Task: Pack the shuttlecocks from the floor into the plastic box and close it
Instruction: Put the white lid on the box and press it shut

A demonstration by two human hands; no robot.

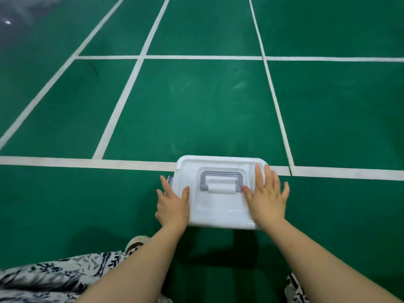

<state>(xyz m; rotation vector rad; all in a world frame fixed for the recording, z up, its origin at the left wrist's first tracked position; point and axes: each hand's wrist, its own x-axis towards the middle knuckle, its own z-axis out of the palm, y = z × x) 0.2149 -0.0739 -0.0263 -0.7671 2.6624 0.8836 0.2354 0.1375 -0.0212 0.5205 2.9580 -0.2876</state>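
Observation:
A white plastic box (218,206) sits on the green court floor with its lid on and a grey folding handle (220,179) lying flat on top. My left hand (172,204) rests with spread fingers on the lid's left edge, by a side latch (170,179). My right hand (267,196) lies flat with fingers apart on the lid's right side. No shuttlecocks are visible on the floor; the box's contents are hidden by the lid.
Green court floor (196,110) with white lines (87,163) stretches ahead and to both sides. A shoe (136,241) and patterned black-and-white clothing (54,276) lie at the lower left, with more patterned cloth at the lower right.

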